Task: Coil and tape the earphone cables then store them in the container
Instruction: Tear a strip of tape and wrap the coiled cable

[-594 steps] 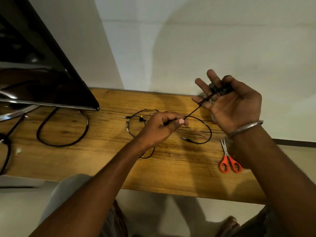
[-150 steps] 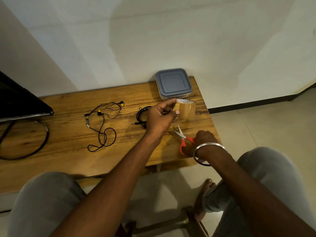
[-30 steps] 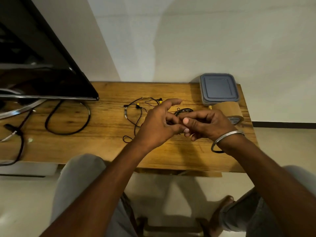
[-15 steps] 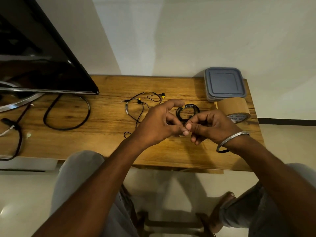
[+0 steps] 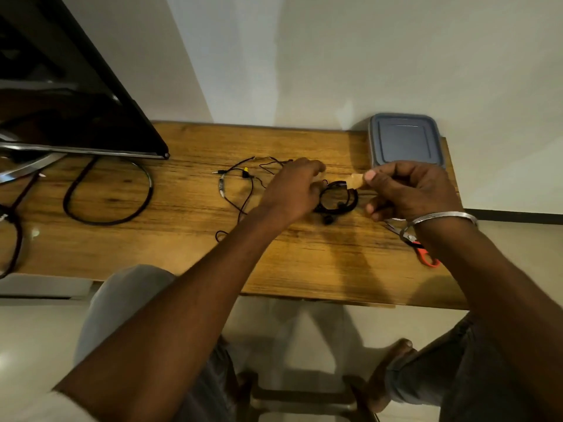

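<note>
Head view, single frame. Step in hand: taping the first coil.

- Coiled black earphone cable [image 5: 350, 205]: wound into a small ring, sitting between the two hands over the brown wooden table [image 5: 304, 263]. One earbud hangs off its near edge. Cannot tell whether the ring rests on the wood or is lifted clear.
- Left hand [image 5: 292, 191]: fingers curled at the ring's left side, apparently pinching it. The contact itself is hidden and blurred.
- Right hand [image 5: 408, 190]: thumb and forefinger pinch a short strip of tan adhesive tape [image 5: 355, 180], whose free end touches the ring's upper right.
- Second black earphone cable with a yellow bud [image 5: 240, 184]: lies loose and uncoiled, just left of the left hand.
- Grey square plastic container [image 5: 405, 141]: lid on, at the table's far right corner against the wall.
- Orange-handled scissors [image 5: 423, 254]: on the table under the right wrist.

Judgement: about a third through, as nothing is stored yet. The next move calls for wrapping the strip round the bundled strands and pressing it onto itself while the left hand keeps the ring from springing open.
</note>
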